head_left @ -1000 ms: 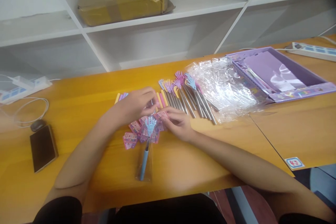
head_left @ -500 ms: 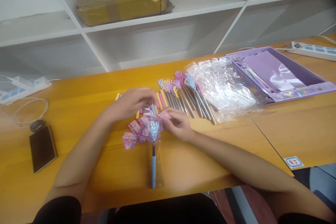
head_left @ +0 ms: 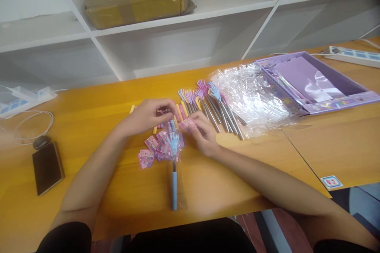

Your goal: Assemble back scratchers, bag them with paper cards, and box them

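A blue hand-shaped back scratcher (head_left: 174, 185) lies in a clear bag, its claw end pointing away from me. My left hand (head_left: 152, 114) pinches the top of this bag beyond the claw. In my right hand (head_left: 203, 132) is a small pink card (head_left: 187, 123), held between thumb and fingers close to the bag's mouth. More pink cards (head_left: 146, 157) are spread left of and partly under the scratcher. Past my hands, several scratchers (head_left: 225, 114) with metal rods and coloured claws lie in a row, some with pink or yellow handles.
Clear plastic bags (head_left: 252, 95) are heaped right of the scratchers, beside a purple box (head_left: 350, 81). A phone (head_left: 48, 168) and coiled cable sit at the left. Power strips lie at both sides; a taped carton (head_left: 136, 0) rests on the shelf.
The bagged scratcher has shifted slightly away from me. My right hand has turned a little, with the card moving slightly away from me, nearer the bag's opening.
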`<state>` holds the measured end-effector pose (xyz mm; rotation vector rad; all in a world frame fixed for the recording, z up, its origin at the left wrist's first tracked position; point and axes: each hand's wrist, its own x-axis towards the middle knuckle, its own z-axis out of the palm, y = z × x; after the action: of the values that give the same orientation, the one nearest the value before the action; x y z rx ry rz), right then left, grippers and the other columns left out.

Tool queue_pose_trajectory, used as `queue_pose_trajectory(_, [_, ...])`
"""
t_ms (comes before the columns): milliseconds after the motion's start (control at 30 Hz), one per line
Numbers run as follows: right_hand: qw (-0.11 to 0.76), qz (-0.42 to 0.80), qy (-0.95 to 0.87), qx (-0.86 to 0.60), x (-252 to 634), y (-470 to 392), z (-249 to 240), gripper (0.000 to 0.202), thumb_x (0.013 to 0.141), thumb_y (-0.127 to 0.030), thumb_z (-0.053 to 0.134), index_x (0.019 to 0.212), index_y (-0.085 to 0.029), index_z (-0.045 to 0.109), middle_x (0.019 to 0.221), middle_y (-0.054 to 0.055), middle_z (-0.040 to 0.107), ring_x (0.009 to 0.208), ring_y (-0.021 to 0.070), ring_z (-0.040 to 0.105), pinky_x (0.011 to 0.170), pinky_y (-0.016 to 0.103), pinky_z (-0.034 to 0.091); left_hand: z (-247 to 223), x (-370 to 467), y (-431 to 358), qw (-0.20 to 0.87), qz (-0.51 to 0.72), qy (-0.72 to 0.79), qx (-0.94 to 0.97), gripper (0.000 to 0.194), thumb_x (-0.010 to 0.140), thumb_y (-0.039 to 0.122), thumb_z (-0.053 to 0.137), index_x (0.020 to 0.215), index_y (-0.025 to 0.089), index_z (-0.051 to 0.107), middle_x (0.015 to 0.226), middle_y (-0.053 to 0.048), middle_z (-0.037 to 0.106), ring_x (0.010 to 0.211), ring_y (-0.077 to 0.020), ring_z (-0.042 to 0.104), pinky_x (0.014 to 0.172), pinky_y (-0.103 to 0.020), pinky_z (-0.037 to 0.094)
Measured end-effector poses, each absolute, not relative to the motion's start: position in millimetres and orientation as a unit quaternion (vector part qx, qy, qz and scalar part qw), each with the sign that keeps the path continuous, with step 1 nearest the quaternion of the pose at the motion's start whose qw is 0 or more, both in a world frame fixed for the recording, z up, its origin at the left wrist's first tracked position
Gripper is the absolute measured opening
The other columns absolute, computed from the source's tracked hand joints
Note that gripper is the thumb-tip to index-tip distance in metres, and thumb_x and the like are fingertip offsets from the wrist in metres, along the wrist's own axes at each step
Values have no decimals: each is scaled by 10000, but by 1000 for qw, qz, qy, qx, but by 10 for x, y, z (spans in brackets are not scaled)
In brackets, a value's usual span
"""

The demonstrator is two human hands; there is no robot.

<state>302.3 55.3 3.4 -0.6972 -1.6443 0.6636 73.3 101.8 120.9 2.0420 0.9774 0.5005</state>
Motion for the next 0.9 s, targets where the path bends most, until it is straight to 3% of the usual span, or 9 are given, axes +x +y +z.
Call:
queue_pose_trajectory(167, [602, 245, -683, -333, 3059, 630, 46, 365, 1143, -302, 495, 826, -217, 654, 859, 37, 585, 870, 181, 595, 787, 345, 520, 1103, 823, 985, 417, 208, 397, 791, 150, 1004, 340, 669, 1004, 218, 757, 1012, -31, 791, 911, -167, 725, 826, -284, 548])
queue_pose_trajectory(333, [626, 239, -673, -313, 3040, 686, -49, 45, 1085, -261, 627, 1089, -253, 671, 917, 14, 658, 848, 171, 643, 781, 343, 544, 962, 888, 992, 471, 245, 410, 742, 158, 978, 357, 721, 1026, 212, 761, 1008, -44, 797, 900, -168, 741, 771, -275, 553])
queue_pose_trajectory(667, [667, 227, -645, -296, 3013, 752, -69, 137, 1048, -231, 687, 1160, -277, 623, 946, -11, 655, 814, 143, 659, 755, 311, 575, 896, 927, 1009, 514, 276, 415, 698, 224, 910, 388, 810, 1008, 189, 777, 1079, -84, 825, 953, -197, 790, 846, -316, 601])
queue_pose_trajectory(900, [649, 237, -657, -302, 3065, 772, -111, 148, 1055, -214, 668, 1184, -283, 646, 1003, 22, 679, 903, 183, 676, 814, 363, 575, 895, 927, 1000, 523, 270, 420, 690, 207, 935, 379, 788, 1027, 193, 773, 1054, -79, 833, 973, -196, 801, 894, -325, 608])
